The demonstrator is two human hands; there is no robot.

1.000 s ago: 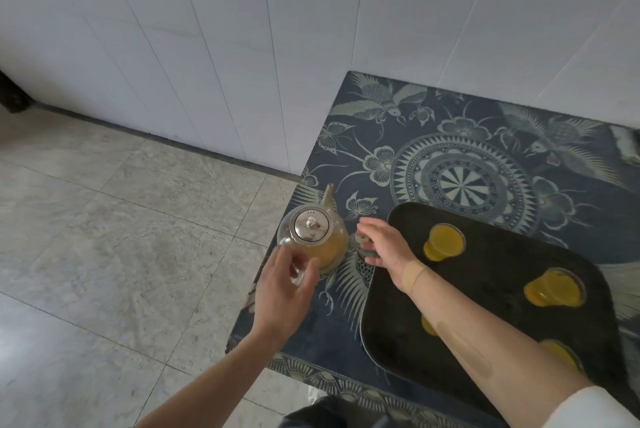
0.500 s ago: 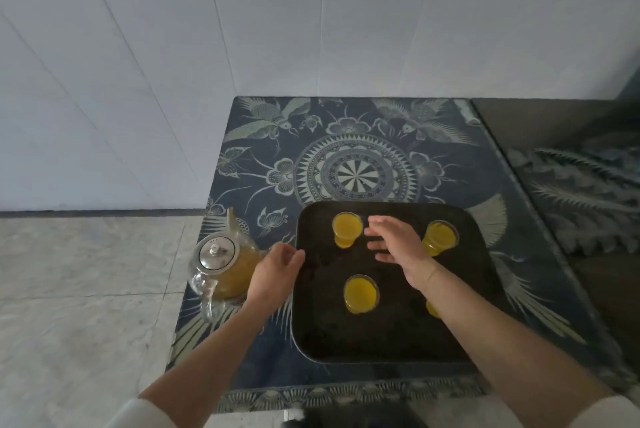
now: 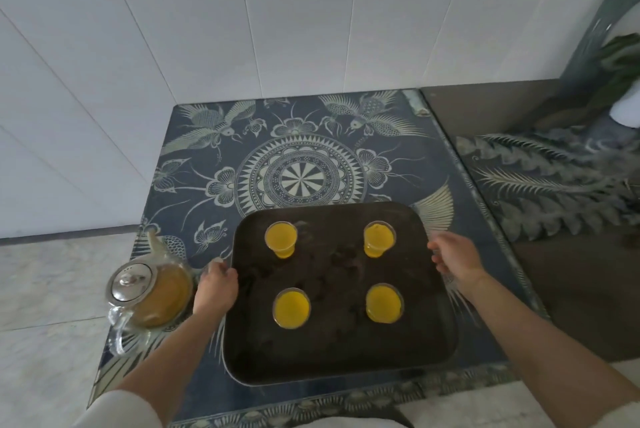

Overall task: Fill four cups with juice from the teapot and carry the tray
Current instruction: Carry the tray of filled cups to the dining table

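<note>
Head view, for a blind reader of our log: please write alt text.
A person's left hand grips the left rim of a dark tray and the right hand reaches its right rim; four cups of orange juice stand on it, a glass teapot to its left.

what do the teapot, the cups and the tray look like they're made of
Teapot: clear glass, since the amber juice shows through body and handle; its lid looks like shiny metal.
Cups: clear glass or plastic, as the juice shows through the walls; the frame can't settle which.
Tray: dark, fairly matte with a mottled surface, perhaps stone, lacquer or plastic; the look leaves it open.
</note>
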